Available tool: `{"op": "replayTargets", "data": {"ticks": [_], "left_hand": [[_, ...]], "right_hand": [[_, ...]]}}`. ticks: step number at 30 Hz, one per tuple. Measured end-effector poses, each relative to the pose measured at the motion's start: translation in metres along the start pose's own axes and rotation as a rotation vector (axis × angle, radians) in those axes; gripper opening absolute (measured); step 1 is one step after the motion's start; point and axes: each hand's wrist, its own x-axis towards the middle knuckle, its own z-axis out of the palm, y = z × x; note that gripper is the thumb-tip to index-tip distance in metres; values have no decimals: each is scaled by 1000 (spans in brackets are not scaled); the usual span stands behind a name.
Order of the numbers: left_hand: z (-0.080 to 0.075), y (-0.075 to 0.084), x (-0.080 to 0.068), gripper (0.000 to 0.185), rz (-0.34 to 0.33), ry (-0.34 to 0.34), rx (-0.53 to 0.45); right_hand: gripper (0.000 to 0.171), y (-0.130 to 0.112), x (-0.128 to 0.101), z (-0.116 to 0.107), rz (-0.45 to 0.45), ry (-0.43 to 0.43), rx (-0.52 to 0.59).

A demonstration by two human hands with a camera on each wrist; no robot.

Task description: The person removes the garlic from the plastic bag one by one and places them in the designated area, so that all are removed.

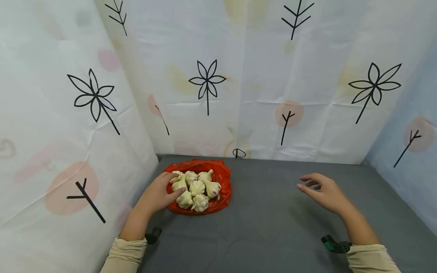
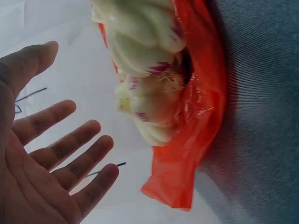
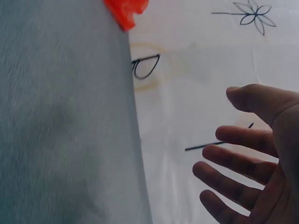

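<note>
Several garlic bulbs (image 1: 197, 188), white with purple streaks, lie heaped in an opened red plastic bag (image 1: 223, 185) at the back left of the table. My left hand (image 1: 158, 194) hovers over the heap's left side, fingers spread and holding nothing. In the left wrist view, a gap shows between that hand (image 2: 51, 154) and the garlic (image 2: 149, 98). Well to the right of the bag, my right hand (image 1: 324, 192) hangs above the table, its fingers relaxed and holding nothing. The right wrist view shows the same loosely spread fingers (image 3: 238, 163), with only a corner of the red bag (image 3: 125, 11) in sight.
A grey cloth covers the table (image 1: 259, 227). White patterned sheets (image 1: 252, 76) with drawn flowers and twigs stand behind it and along both sides. The left sheet runs close beside my left forearm. Each wrist carries a dark strapped device (image 1: 336, 245).
</note>
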Motion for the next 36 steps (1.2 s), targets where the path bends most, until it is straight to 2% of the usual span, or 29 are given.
{"op": "replayTargets", "data": {"ticks": [3, 8, 13, 21, 27, 32, 36], "left_hand": [[4, -3, -2, 61, 13, 34, -36], [7, -7, -1, 63, 31, 59, -116], [14, -19, 3, 64, 18, 91, -179], [17, -42, 2, 58, -92, 155, -247], [17, -48, 7, 57, -219, 187, -349], [20, -57, 10, 61, -322, 198, -388], [20, -63, 8, 60, -354, 198, -413]], "right_hand": [[35, -7, 3, 5, -22, 17, 65], [31, -14, 10, 12, -46, 31, 106], [30, -18, 17, 24, -76, 27, 156], [29, -29, 25, 40, -105, -1, 214], [31, -36, 30, 46, -114, -15, 257], [30, -42, 37, 55, -112, -52, 289], [30, -50, 42, 63, -125, -69, 336]]}}
